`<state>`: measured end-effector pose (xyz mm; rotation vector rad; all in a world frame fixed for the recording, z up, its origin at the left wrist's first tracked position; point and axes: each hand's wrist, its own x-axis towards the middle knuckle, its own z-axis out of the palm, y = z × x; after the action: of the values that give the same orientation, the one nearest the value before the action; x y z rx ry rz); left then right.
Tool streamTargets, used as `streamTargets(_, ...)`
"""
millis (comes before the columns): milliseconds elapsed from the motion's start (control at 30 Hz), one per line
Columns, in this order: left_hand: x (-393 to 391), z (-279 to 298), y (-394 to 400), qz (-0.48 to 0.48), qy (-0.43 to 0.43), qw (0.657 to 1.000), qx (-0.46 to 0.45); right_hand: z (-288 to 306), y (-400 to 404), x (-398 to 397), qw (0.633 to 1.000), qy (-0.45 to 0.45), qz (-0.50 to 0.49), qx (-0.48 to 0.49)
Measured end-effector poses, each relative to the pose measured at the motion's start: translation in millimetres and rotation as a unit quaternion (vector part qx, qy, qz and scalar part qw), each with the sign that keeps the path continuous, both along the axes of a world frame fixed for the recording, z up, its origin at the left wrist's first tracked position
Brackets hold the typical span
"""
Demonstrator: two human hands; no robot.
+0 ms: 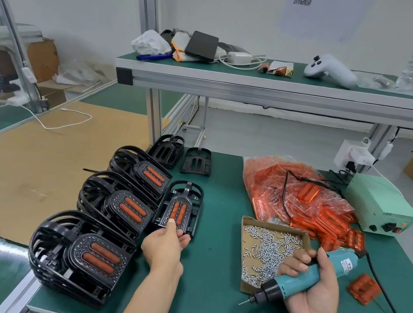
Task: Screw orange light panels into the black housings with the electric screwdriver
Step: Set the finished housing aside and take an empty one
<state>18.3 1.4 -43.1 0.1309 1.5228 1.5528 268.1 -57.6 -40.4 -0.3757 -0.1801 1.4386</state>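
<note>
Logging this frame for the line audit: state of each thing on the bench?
Left hand: grips the near edge of a housing.
Housing: flat on the mat, orange panel fitted.
Right hand: grips the screwdriver.
Screwdriver: off the mat, bit pointing lower left.
Screw box: open, holds loose screws.
Panel bag: open, full.

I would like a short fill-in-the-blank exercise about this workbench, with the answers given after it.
1. The right hand holds the electric ______.
2. The cardboard tray beside that hand is full of small metal ______.
3. The left hand touches a black housing whose light panel is ______ in colour.
4. The plastic bag of loose panels lies to the ______ of the tray.

Missing words: screwdriver; screws; orange; far side
</note>
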Motion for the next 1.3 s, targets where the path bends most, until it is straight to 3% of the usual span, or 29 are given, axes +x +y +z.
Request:
streamTargets(333,9,2,-29,-0.007,0.044,0.999,0.004,-1,1,1,1.000,0.001,0.004,0.005)
streamTargets(433,19,8,-35,-0.033,0.147,0.987,0.054,-2,2,1,1.000,-0.002,0.007,0.007)
streamTargets(533,29,22,-20,-0.110,0.280,0.945,0.130,-3,3,3,1.000,-0.013,-0.001,-0.002)
streamTargets(600,32,31,5,-0.172,0.388,0.890,0.168,-2,3,2,1.000,-0.021,-0.004,-0.003)
streamTargets(700,34,36,61,-0.268,0.617,0.722,0.161,-3,4,2,1.000,-0.028,-0.004,0.005)
streamTargets(833,30,38,130,-0.411,0.739,0.533,0.025,-8,5,5,1.000,-0.028,0.005,-0.002)
streamTargets(900,27,40,155,-0.439,0.768,0.464,-0.033,-7,6,5,1.000,-0.022,0.016,0.013)
streamTargets(967,23,42,175,-0.451,0.767,0.451,-0.067,-9,9,8,0.999,-0.007,0.032,0.039)
streamTargets(1067,18,44,196,-0.466,0.749,0.464,-0.080,-12,16,4,0.981,0.055,0.125,0.136)
streamTargets(1133,13,42,207,-0.480,0.743,0.456,-0.097,-12,17,7,0.994,0.003,0.074,0.080)
streamTargets(1200,8,39,215,-0.491,0.735,0.452,-0.120,-15,18,6,0.985,0.017,0.130,0.115)
streamTargets(1300,8,35,223,-0.508,0.707,0.474,-0.135,-15,19,3,0.971,0.037,0.180,0.150)
